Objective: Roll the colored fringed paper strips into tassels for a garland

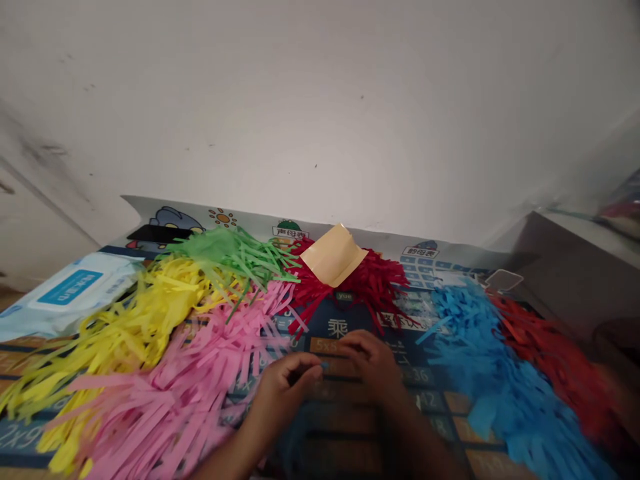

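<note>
Blue sliver pinched, hands close together

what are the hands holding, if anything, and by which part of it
A small blue sliver shows at the left hand, perhaps pinched between thumb and finger; by which part cannot be told. Whether the right hand holds anything cannot be told.
</note>
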Demonstrator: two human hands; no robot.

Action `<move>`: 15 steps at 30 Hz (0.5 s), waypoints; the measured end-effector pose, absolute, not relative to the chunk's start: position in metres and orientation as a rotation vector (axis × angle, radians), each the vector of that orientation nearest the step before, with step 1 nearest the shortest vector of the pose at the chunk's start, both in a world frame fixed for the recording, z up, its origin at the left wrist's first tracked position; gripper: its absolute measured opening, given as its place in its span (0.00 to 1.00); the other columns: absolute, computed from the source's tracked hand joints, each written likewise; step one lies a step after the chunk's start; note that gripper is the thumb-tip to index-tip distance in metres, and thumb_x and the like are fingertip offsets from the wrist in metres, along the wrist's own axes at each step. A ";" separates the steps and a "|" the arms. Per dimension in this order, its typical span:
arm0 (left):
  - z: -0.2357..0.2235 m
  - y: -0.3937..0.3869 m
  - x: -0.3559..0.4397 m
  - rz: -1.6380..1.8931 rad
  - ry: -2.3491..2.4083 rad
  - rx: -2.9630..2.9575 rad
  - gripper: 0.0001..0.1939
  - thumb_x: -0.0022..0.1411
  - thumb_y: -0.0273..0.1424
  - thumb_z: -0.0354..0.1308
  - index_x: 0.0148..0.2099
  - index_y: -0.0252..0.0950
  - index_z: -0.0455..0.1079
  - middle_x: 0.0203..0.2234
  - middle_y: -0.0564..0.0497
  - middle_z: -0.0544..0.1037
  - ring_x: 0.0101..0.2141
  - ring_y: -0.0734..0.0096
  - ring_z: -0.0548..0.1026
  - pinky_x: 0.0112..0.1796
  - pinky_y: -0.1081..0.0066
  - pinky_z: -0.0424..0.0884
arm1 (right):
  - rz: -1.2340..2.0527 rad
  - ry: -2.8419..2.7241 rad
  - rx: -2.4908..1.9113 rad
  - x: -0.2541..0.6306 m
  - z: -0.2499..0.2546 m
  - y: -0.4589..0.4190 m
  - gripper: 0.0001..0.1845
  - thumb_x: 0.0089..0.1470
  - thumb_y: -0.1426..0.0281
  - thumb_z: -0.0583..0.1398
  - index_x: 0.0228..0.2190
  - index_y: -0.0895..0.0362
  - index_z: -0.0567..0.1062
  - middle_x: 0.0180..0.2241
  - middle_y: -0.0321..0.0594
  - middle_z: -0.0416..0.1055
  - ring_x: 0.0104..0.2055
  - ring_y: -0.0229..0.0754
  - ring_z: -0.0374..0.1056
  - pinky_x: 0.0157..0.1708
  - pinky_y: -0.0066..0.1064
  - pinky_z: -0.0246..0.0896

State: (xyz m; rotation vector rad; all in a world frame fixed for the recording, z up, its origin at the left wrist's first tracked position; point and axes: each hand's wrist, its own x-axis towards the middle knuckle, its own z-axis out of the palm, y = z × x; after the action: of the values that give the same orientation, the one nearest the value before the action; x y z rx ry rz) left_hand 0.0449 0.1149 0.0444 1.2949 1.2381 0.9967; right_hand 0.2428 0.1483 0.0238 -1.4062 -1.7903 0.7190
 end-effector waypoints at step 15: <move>0.053 0.102 0.053 0.978 1.175 1.627 0.05 0.55 0.30 0.61 0.32 0.37 0.78 0.26 0.52 0.81 0.28 0.70 0.76 0.32 0.75 0.68 | 1.317 -0.910 -1.168 0.216 0.028 0.079 0.09 0.39 0.69 0.69 0.28 0.54 0.77 0.27 0.37 0.75 0.30 0.42 0.71 0.31 0.29 0.66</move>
State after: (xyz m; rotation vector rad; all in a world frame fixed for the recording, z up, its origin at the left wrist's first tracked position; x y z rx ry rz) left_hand 0.0531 0.1016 0.0531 1.6266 1.1748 0.9778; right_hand 0.2161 0.0786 0.0283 -1.1685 -0.9101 1.3171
